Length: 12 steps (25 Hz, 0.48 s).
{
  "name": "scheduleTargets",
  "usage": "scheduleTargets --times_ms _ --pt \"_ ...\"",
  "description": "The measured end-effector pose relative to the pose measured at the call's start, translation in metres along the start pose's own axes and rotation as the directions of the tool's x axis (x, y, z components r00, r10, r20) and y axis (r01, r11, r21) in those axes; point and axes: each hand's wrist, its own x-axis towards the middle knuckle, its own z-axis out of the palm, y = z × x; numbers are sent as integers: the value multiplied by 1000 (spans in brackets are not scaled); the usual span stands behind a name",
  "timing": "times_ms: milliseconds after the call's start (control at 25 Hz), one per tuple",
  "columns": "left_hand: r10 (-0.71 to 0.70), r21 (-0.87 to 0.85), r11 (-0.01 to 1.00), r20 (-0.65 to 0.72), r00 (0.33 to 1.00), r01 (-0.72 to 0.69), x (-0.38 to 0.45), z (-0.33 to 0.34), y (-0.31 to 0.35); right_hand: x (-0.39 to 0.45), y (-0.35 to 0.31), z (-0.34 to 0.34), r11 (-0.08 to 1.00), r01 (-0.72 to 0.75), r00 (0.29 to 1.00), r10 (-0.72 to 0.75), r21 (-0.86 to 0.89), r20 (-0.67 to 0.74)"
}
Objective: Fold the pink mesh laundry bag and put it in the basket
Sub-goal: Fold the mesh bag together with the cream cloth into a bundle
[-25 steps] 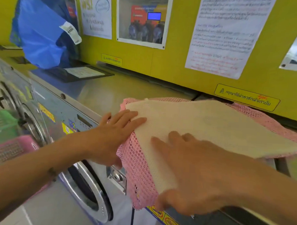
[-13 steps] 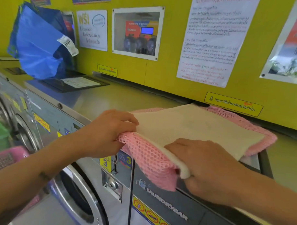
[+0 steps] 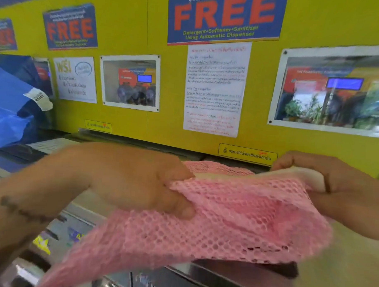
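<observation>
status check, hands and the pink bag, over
Left hand grips pink mesh bag at its left edge. Right hand grips its right end. Bag held up off the washer top; basket not in view.

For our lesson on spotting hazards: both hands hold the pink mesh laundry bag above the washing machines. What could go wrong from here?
1. The pink mesh laundry bag hangs loose below the left hand and right hand, so the fold may slip open.
2. Its dangling lower edge could catch on the grey metal washing machine front.

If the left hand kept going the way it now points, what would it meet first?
The left hand points rightward along the pink mesh bag it grips; beyond that, probably the right hand, though depth is unclear.
</observation>
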Motion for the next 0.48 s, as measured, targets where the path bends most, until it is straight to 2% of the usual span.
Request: scheduleTargets --times_ms 80,160,240,280,360,400,440,480 --pt "-36 90 995 -110 993 46 18 -30 2 17 -1 -9 999 -14 999 16 51 -39" --pt "-74 288 942 -319 945 170 49 -57 -8 44 8 -14 993 -74 992 83 95 -98" --pt "-47 440 831 -556 830 342 83 -71 -21 77 30 -15 979 -177 966 192 101 -172" --pt "21 465 797 -659 752 386 95 -69 -21 95 46 -15 966 -245 944 257 84 -206" --pt "135 420 839 -777 615 345 112 -49 -20 125 81 -14 904 -427 877 414 2 -245" --pt "139 394 864 -784 604 313 119 -32 -20 135 101 -12 857 -509 838 474 -77 -270" --pt "71 354 880 -757 649 317 125 -11 -21 141 115 -7 807 -555 819 486 -204 -305" --pt "-51 309 882 -687 725 355 132 10 -26 144 122 0 774 -549 824 439 -316 -358"
